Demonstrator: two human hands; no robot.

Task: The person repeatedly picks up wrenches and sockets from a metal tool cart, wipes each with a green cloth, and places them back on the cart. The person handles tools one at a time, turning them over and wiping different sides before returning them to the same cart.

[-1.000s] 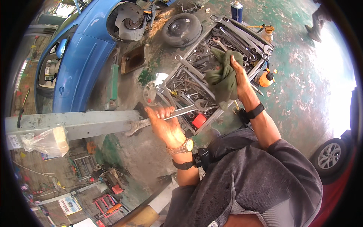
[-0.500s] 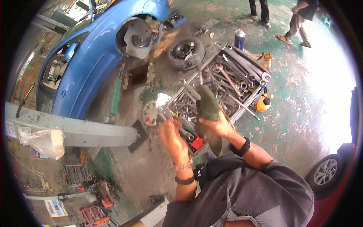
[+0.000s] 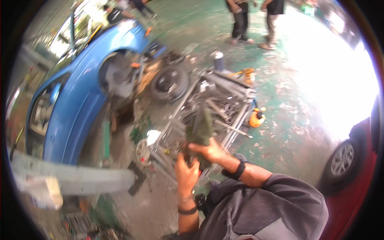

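A dark green cloth (image 3: pixel 203 130) is bunched in my right hand (image 3: pixel 213 152), whose fingers are wrapped round its lower part. Just below and left of it, my left hand (image 3: pixel 187 171) is raised with fingers curled together close to the cloth's lower end; blur hides what they grip. Both hands are over the near end of a metal tool tray (image 3: pixel 235 139). Wrenches (image 3: pixel 219 108) and other metal tools lie jumbled in the tray, smeared by motion.
A blue car (image 3: pixel 80 104) with an exposed wheel hub stands left, near a loose wheel (image 3: pixel 170 84). A grey post (image 3: pixel 92 178) juts in at lower left. An orange spray bottle (image 3: pixel 257 119) stands right of the tray. A red car (image 3: pixel 356 180) is at far right; people stand beyond.
My left hand has moved in beside my right hand and the cloth. The cloth remains in my right hand. The view has turned, and the people at the back stand elsewhere.
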